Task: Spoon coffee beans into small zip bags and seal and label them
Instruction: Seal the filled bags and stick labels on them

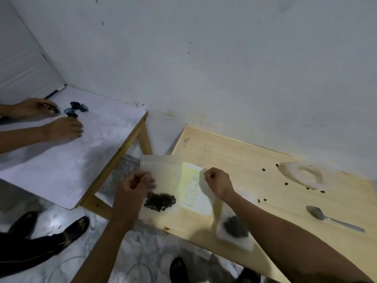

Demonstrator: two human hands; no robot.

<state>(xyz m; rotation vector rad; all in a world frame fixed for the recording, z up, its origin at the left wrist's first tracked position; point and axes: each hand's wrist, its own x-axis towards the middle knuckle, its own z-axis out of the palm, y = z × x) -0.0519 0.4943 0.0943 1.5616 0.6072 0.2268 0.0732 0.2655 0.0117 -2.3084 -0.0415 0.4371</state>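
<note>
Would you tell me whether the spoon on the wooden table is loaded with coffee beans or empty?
Empty. The spoon lies alone on the wooden table, its bowl bare and shiny; loose coffee beans lie scattered nearby.

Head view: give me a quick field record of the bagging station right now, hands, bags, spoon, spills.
left hand: pinching the zip bag in hand, held over the table's near-left edge
right hand: closed at the yellow label sheet; grip unclear
bag contents: coffee beans pooled at the bottom
second filled bag: lying on the wooden table, under the right forearm
spoon: lying on the table, untouched
spills: loose beans near a clear plastic bag
</note>
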